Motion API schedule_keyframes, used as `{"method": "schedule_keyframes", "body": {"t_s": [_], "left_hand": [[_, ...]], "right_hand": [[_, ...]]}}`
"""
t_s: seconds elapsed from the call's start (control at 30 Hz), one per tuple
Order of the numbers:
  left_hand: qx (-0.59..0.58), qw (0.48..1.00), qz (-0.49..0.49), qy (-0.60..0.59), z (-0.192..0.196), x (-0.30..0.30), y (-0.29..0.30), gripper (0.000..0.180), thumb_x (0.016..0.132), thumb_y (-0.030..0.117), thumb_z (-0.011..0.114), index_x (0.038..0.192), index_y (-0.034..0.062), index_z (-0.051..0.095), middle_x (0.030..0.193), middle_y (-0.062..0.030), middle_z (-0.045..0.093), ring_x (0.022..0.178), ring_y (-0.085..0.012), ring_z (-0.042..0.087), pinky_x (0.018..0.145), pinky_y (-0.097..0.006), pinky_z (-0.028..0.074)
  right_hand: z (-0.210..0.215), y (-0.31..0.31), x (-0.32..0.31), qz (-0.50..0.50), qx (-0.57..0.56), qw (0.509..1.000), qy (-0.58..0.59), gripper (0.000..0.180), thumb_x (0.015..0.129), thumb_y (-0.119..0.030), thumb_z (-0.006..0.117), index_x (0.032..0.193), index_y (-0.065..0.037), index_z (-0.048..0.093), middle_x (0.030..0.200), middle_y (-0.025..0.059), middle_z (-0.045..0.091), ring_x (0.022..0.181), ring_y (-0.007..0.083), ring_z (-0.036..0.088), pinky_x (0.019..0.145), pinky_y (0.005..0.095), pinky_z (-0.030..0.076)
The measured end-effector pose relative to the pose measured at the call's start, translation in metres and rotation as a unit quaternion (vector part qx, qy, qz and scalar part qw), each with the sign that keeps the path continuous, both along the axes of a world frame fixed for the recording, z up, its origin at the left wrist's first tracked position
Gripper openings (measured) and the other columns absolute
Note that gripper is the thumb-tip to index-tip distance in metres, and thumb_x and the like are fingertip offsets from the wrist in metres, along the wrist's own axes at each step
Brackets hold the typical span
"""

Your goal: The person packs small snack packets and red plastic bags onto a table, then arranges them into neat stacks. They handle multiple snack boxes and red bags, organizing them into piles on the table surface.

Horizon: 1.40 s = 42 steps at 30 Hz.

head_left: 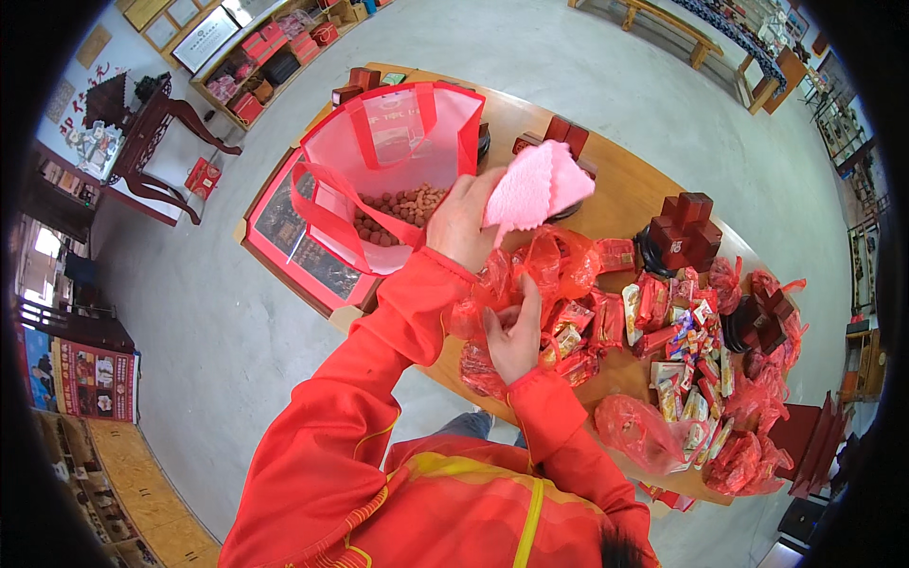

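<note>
My left hand (464, 222) is closed on a folded pink cloth (540, 186) with a zigzag edge, held up over the table. Closer to me, my right hand (514, 333) has its curled fingers in a thin red plastic bag (559, 254); its thumb stands apart from the index finger. To the left of both hands is a large red-and-clear tote bag (454, 118) with looped handles. Walnuts (379, 222) and peanuts (423, 201) lie in its bottom. Wrapped snacks (606, 317) in red and gold packets spread rightward from my right hand.
The wooden table (625, 204) carries dark red interlocking block ornaments (684, 232) along its far side. Another red plastic bag (639, 431) lies by the near edge. A framed dark panel (308, 241) is set under the tote. A carved side table (161, 133) stands left; a bench (663, 28) is far right.
</note>
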<state>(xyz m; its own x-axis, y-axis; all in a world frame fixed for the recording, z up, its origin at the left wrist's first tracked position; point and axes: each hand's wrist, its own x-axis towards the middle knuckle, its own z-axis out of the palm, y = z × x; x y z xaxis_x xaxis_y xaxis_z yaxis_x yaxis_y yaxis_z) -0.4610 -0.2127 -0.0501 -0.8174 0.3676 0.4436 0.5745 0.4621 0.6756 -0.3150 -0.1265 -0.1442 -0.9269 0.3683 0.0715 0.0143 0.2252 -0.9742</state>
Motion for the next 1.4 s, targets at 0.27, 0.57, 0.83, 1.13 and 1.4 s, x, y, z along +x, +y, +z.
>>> {"method": "schedule_keyframes", "body": {"t_s": [0.27,0.57,0.83,1.13,1.4], "left_hand": [[-0.144,0.98,-0.066,-0.122,-0.079,-0.019,-0.013,0.051,0.08,0.005,0.069,0.128,0.0048,0.053,0.117,-0.0201,0.059,0.109,-0.0374,0.06,0.092,-0.043,0.049],[-0.512,0.843,-0.001,-0.162,-0.159,0.048,-0.06,0.021,0.085,0.015,0.063,0.103,0.0058,0.063,0.096,-0.019,0.067,0.096,-0.0389,0.067,0.079,-0.045,0.054],[-0.21,0.972,-0.032,-0.102,-0.127,0.046,-0.076,0.016,0.087,0.006,0.058,0.102,0.0008,0.061,0.097,-0.0178,0.066,0.092,-0.0382,0.065,0.081,-0.043,0.052],[0.187,0.909,-0.151,-0.34,-0.001,0.064,-0.056,0.009,0.1,0.006,0.053,0.108,0.0017,0.057,0.094,0.001,0.058,0.091,-0.0074,0.055,0.08,-0.025,0.047],[0.309,0.878,-0.205,-0.304,0.062,0.084,-0.02,0.036,0.1,0.006,0.054,0.135,0.0011,0.05,0.129,-0.0063,0.054,0.119,-0.0147,0.052,0.102,-0.031,0.041]], "right_hand": [[-0.009,0.012,0.004,0.327,0.262,0.901,-0.11,0.051,0.082,-0.026,0.071,0.128,-0.009,0.057,0.111,0.0178,0.066,0.093,0.0379,0.067,0.076,0.0471,0.053],[0.001,0.045,0.067,0.308,0.35,0.885,-0.013,0.007,0.082,-0.014,0.066,0.081,-0.008,0.063,0.078,0.0096,0.056,0.072,0.0312,0.063,0.06,0.0424,0.051],[0.001,0.053,0.071,0.277,0.349,0.894,-0.043,0.011,0.084,-0.017,0.065,0.079,-0.008,0.061,0.083,0.0093,0.058,0.075,0.0313,0.064,0.061,0.0429,0.052],[0.075,0.041,0.046,0.038,0.207,0.971,0.115,0.039,0.085,-0.015,0.072,0.121,-0.002,0.062,0.12,0.0163,0.061,0.106,0.0308,0.064,0.091,0.0362,0.051],[0.094,0.076,0.011,0.015,-0.25,0.964,0.086,0.037,0.098,-0.007,0.058,0.134,-0.001,0.052,0.128,0.011,0.062,0.111,0.0225,0.063,0.095,0.0368,0.051]]}}
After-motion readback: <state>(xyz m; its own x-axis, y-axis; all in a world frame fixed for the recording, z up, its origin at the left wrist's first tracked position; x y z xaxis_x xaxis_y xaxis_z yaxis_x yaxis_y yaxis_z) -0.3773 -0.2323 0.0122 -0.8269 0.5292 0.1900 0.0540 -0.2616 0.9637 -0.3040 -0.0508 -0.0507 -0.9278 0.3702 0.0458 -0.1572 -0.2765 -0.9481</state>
